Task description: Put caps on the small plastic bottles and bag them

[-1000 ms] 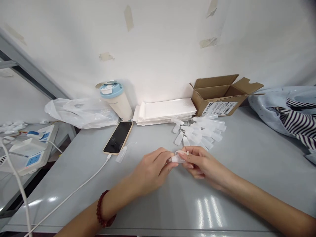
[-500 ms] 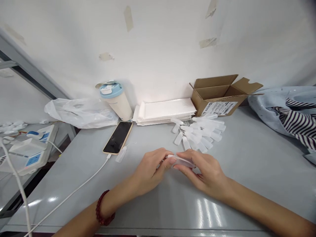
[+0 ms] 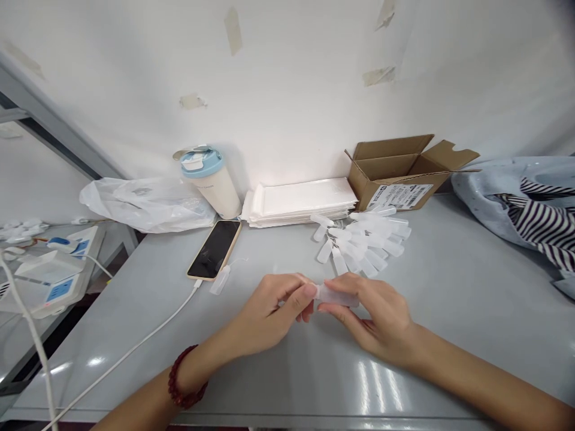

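Between my two hands is a frosted white plastic tag, flat and translucent, held above the grey table. My left hand pinches its narrow left end between thumb and fingers, which hide that end. Thumb and fingers of my right hand grip the wider body along its edges. Just beyond the hands lies a loose pile of similar tags, some with thin cords showing. One more single tag, with a thin clear loop, rests beside the phone on the left.
Along the wall stand a plastic bag, a cream tumbler with a blue lid, a stack of white envelopes and an open cardboard box. Striped and blue cloth lies right. A white cable crosses the table's left side.
The tag has turned in my fingers, so its broad face now shows instead of its edge. My left hand has shifted slightly left and down; the pile looks the same.
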